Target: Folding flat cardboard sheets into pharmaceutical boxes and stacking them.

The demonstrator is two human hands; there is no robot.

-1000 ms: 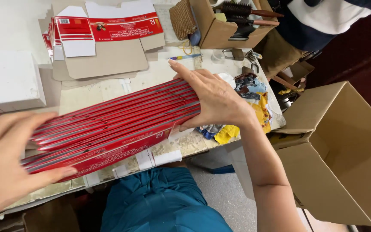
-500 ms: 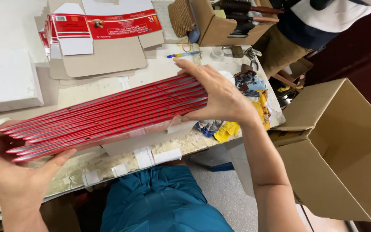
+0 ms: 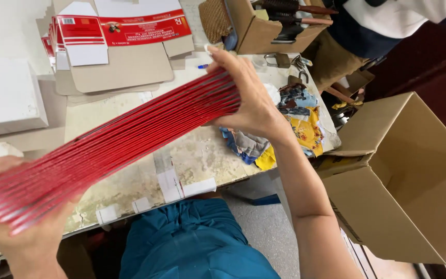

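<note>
The near end of the long stack of flattened red cardboard cartons (image 3: 125, 137) blurs at the lower left, so its edges there cannot be counted, and the left hand (image 3: 24, 227) is partly cut off by the frame's corner. That hand cups the stack's low end from underneath, palm up, its fingers mostly hidden behind the red sheets; only the thumb side and heel show clearly. The right hand (image 3: 249, 98) clamps the far, higher end, fingers spread flat along the top edge and the thumb tucked below, with the forearm running down toward the lower right. Both hands are closed on the stack, which hangs tilted above the worn pale surface (image 3: 197, 155), clear of it, rising from lower left to upper right.

Beneath the right wrist lies a heap of patterned cloth scraps in blue and yellow (image 3: 295, 129), partly covered by the hand. At the top, unfolded carton blanks, red-printed and plain brown (image 3: 120, 46), lie spread on the surface, their upper edge cut off. A white rectangular box (image 3: 6, 98) sits at the left. An open brown corrugated shipping box (image 3: 409, 175) stands to the right, below the surface level. Another person's torso in a white and dark top (image 3: 393, 26) shows at the top right, head out of frame.
</note>
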